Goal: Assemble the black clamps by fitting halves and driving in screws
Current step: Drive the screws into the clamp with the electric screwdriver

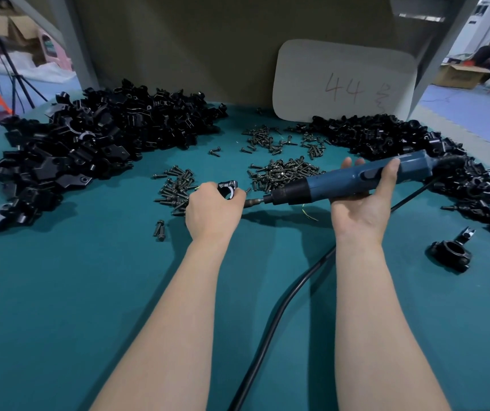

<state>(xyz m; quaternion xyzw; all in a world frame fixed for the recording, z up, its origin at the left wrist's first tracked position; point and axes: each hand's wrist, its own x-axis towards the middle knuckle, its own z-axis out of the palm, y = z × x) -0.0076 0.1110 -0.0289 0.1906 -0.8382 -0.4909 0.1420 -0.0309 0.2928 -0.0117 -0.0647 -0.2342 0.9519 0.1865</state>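
My left hand (pixel 212 207) grips a black clamp (pixel 228 188) just above the green table, near its middle. My right hand (pixel 363 200) holds a blue electric screwdriver (pixel 353 178) lying level, thumb over its body. The driver's bit (pixel 254 201) points left and meets the clamp's side beside my left fingers. Loose dark screws (pixel 285 172) lie in heaps behind the hands, with more screws (pixel 175 186) left of the clamp. Large piles of black clamp halves sit at the left (pixel 83 143) and at the right (pixel 401 143).
An assembled black clamp (pixel 452 250) lies at the right near the table edge. The driver's black cable (pixel 270 330) runs toward me between my forearms. A white card marked 44 (pixel 344 81) leans on the back panel. Two screws (pixel 159 229) lie left of my left wrist.
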